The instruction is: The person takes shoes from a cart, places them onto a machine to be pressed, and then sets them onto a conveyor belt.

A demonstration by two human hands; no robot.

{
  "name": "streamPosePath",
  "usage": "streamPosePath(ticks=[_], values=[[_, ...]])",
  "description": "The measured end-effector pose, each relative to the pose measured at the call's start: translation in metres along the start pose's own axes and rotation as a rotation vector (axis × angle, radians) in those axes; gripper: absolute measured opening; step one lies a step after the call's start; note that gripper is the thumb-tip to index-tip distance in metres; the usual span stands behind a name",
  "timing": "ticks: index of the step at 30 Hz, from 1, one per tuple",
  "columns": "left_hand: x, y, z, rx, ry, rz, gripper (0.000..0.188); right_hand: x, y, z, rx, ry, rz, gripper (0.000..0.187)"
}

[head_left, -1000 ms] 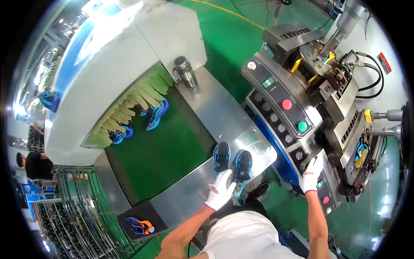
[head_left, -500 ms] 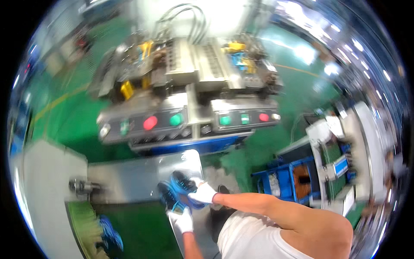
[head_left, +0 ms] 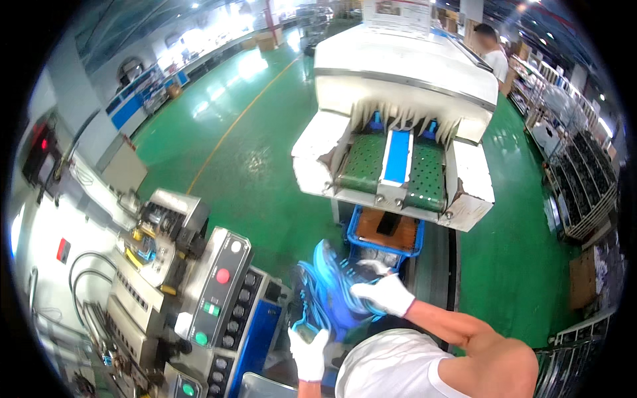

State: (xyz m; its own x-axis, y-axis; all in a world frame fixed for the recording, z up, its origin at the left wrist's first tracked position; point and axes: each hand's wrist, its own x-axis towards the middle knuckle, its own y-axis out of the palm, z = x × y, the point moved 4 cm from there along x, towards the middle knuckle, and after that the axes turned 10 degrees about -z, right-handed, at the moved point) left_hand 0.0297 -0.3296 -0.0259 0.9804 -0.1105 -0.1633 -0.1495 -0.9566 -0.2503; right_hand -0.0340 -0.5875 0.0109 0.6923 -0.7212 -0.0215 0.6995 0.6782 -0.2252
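Two blue shoes are held side by side in front of me, each by one white-gloved hand. My left hand [head_left: 308, 355] is closed on the near end of the left shoe [head_left: 306, 295], which is darker and laced. The lighter blue right shoe [head_left: 332, 282] leans against it, toes pointing away. Gripping that shoe's right side is my right hand [head_left: 385, 294], with the fingers partly hidden behind the shoe. Both shoes are off any surface, a little short of the conveyor machine [head_left: 405, 56].
Two green perforated belts [head_left: 361, 162] run out from under the machine's fringe. Below is a blue crate [head_left: 418, 249] holding a brown board and a dark flat thing. A button panel [head_left: 219, 285] stands at left. Farther right are a shoe rack [head_left: 584, 172] and another person [head_left: 494, 60].
My view has swung right, from the button-panel machine to the conveyor machine. Both shoes have come up off the metal table's area in my hands.
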Motion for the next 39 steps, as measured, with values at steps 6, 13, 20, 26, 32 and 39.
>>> streamPosePath(ticks=[6, 13, 20, 26, 32, 39], values=[[0.149, 0.215, -0.138, 0.046, 0.448, 0.234, 0.067, 0.137, -0.172, 0.014, 0.187, -0.031, -0.590, 0.075], [0.281, 0.466, -0.214, 0.359, 0.760, 0.273, 0.090, 0.338, -0.273, -0.020, -0.551, 0.121, -0.736, 0.079], [0.260, 0.430, -0.158, 0.242, 0.883, 0.121, 0.079, 0.362, -0.192, 0.016, -0.754, -0.601, -0.846, 0.062], [0.091, 0.123, 0.079, 0.530, -0.022, 0.128, 0.067, 0.199, 0.053, -0.081, -0.406, -0.222, 0.282, 0.057], [-0.306, -0.235, 0.325, 0.503, -1.086, -1.320, 0.043, 0.102, 0.146, -0.244, -0.702, -0.590, 0.992, 0.064], [-0.520, -0.433, 0.320, 0.514, -1.323, -1.685, 0.072, 0.136, 0.164, -0.228, -1.582, -0.628, 1.279, 0.057]])
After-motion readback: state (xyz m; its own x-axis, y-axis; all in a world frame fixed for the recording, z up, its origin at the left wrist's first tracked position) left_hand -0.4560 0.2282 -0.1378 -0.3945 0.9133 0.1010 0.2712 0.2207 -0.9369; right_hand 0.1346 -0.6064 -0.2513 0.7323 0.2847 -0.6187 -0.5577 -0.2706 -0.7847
